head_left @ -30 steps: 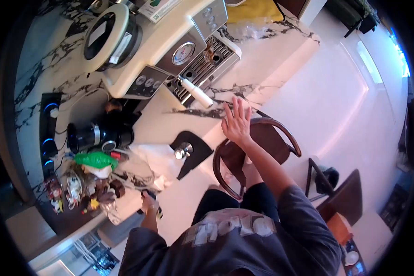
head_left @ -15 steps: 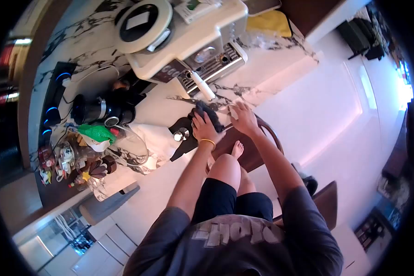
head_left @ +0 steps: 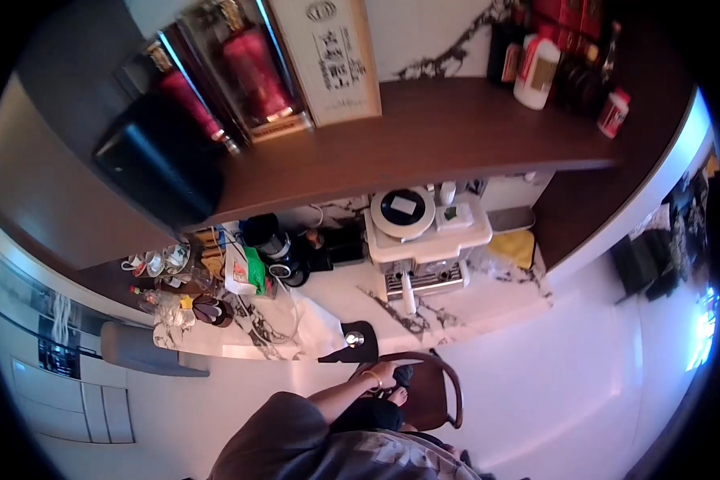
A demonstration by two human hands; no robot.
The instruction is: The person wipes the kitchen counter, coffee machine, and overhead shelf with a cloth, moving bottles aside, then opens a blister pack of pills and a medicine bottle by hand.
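My left hand (head_left: 382,373), with a yellow band at the wrist, is beyond the counter's front edge, over the brown chair (head_left: 428,392). Its fingers are closed on a dark, bunched cloth (head_left: 404,375). My right hand is out of sight. Just past the left hand, a black mat (head_left: 366,350) with a silver, round-topped tool (head_left: 354,339) lies at the counter's edge. Behind it stands a cream espresso machine (head_left: 424,250), its white-handled portafilter (head_left: 409,294) pointing toward me.
A brown shelf (head_left: 424,136) with bottles and boxes overhangs the marble counter (head_left: 344,292). A black appliance (head_left: 268,240), a green-and-white bag (head_left: 246,270) and several cups stand at the left. A yellow cloth (head_left: 512,248) lies right of the machine.
My view has tilted up to the shelf. My left hand has drawn the dark cloth off the counter, back toward my body. My right hand has left the counter's edge and the view.
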